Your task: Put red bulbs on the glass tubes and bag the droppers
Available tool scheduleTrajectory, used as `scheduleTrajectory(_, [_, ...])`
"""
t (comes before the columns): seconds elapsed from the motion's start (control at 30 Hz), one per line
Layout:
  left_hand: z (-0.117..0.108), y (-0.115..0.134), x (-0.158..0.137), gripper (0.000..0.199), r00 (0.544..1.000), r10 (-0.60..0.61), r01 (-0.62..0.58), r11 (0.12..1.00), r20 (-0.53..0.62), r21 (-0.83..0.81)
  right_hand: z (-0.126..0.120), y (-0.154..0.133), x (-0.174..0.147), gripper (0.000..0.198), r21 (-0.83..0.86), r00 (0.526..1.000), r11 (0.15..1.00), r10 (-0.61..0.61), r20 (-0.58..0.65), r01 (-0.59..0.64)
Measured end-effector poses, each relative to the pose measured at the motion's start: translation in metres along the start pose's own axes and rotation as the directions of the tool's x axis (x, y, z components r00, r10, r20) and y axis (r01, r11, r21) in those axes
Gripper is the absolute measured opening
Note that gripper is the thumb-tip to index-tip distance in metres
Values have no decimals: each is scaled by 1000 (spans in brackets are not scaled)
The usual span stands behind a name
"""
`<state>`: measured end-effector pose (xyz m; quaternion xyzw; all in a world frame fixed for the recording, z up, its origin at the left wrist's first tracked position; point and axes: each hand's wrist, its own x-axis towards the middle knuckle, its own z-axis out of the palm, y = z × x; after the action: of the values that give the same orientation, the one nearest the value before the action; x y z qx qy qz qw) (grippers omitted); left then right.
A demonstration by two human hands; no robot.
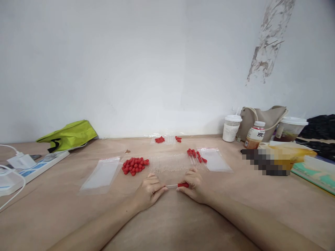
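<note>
Between my hands lies a dropper, held level: a clear glass tube (172, 186) with a red rubber bulb (182, 185) on its right end. My left hand (150, 191) is closed in a pinch on the tube's left part. Thumb and fingers of my right hand (193, 185) are closed on the red bulb. Just beyond my hands runs a row of clear glass tubes (169, 162). A pile of loose red bulbs (134, 166) sits to the left of that row. Several droppers with red bulbs (195, 154) lie at its right end.
Clear zip bags lie at left (101, 174) and right (213, 159); bagged red bulbs (159, 139) rest by the wall. A power strip (39, 170) and lime-green pouch (70, 134) are left. A lidded cup (231, 128), bottle (254, 135) and grey bag (264, 116) stand right.
</note>
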<state>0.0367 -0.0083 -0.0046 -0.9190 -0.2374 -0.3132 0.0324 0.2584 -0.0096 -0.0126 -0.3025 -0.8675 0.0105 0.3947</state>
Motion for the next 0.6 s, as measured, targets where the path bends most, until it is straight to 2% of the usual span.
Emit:
scheduleTrajectory(0.23, [-1, 0, -1, 25, 1000, -25, 25, 999, 10, -26, 0, 5, -3, 21, 58, 1000, 998, -2, 7, 1])
scheduleTrajectory(0.3, [-2, 1, -1, 24, 999, -45, 45, 998, 8, -43, -4, 5, -2, 18, 108, 999, 993, 44, 6, -44])
scheduleTrajectory(0.37, [-2, 1, -1, 24, 998, -60, 60, 997, 4, -52, -7, 2, -1, 21, 206, 990, 968, 143, 7, -141])
scheduleTrajectory(0.47, [-2, 3, 0, 26, 998, -64, 64, 997, 2, -53, -6, -5, 0, 22, 416, 960, 870, 280, 20, -263])
scheduleTrajectory(0.6, [-4, 4, 1, 24, 998, -56, 58, 995, 21, -80, 0, -11, 4, 25, 654, 914, 682, 404, 38, -328])
